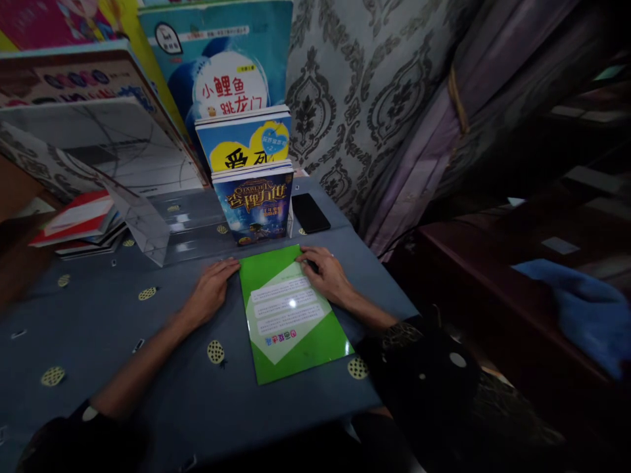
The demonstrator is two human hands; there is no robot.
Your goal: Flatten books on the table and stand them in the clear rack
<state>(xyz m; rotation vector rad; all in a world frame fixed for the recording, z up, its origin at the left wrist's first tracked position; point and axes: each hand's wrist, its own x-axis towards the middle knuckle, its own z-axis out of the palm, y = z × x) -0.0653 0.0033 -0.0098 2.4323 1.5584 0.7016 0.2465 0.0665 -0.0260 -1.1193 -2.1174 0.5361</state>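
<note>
A green book with a white diamond panel lies flat on the blue table, its far edge close to the standing books. My left hand rests palm down on the table beside the book's left far corner, fingers stretched out and touching its edge. My right hand lies on the book's right far corner, fingers bent down onto the cover and edge. Just beyond the book stands a dark blue storybook upright, with a blue and yellow book behind it.
A black phone lies right of the standing books. Large picture books lean against the wall. A stack of thin books sits at the left. A patterned curtain hangs at the back right; the table edge drops off at the right.
</note>
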